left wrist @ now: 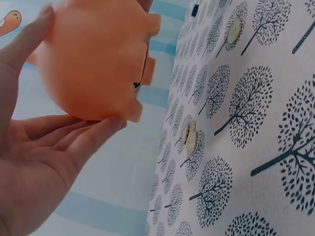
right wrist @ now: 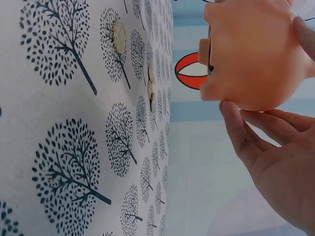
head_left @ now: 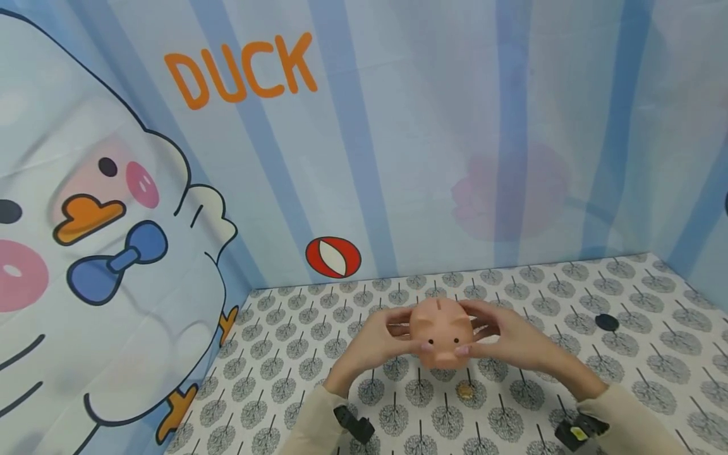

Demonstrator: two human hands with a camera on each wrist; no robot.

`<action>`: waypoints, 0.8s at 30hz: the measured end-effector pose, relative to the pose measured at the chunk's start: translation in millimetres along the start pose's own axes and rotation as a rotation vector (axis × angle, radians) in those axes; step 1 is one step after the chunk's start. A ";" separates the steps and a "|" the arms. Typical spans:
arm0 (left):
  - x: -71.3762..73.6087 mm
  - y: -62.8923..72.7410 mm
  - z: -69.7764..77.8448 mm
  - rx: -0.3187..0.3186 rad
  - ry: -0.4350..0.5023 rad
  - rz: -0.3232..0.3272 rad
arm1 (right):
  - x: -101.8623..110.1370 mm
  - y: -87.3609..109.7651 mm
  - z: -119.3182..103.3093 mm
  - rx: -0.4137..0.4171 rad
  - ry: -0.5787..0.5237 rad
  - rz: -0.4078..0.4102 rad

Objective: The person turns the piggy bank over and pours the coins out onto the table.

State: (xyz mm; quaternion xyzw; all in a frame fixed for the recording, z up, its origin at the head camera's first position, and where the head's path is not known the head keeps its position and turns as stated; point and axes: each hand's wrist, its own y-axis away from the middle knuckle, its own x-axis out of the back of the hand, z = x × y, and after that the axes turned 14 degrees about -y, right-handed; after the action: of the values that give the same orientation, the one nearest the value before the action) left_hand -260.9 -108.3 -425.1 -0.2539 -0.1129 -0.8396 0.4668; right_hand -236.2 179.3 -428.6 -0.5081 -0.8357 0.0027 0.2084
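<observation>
An orange-pink piggy bank (head_left: 440, 332) is held up between both hands, its snout toward me and the coin slot on top. My left hand (head_left: 378, 338) grips one side of it, thumb near an eye and fingers spread behind and under. On the other side my right hand (head_left: 509, 338) grips it the same way. Both wrist views show its short feet clear of the tablecloth, with a dark opening in its underside. Below lies a gold coin (head_left: 465, 392). Farther back, several gold coins (left wrist: 190, 137) lie close together, hidden by the bank in the head view.
A black round disc (head_left: 606, 322) lies on the right part of the tree-patterned tablecloth (head_left: 341, 297). Behind the table hangs a striped blue curtain (head_left: 421, 126) with a printed duck (head_left: 170, 354) at left. Dark camera straps (head_left: 355, 424) sit on the wrists.
</observation>
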 end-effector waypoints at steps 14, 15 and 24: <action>-13.3 13.5 2.2 -0.325 -0.291 0.241 | -5.1 5.3 2.1 0.222 0.176 0.139; -14.1 13.5 1.7 -0.338 -0.302 0.245 | -5.0 5.2 2.5 0.241 0.199 0.144; -15.4 9.3 -1.4 -0.349 -0.345 0.236 | -4.9 5.4 1.8 0.251 0.259 0.155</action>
State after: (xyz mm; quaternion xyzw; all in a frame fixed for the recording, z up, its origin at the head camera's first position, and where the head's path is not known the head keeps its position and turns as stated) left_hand -246.8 -102.7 -434.9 -0.4810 -0.0140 -0.7306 0.4845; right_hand -230.4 178.1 -433.1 -0.5373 -0.7533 0.0575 0.3750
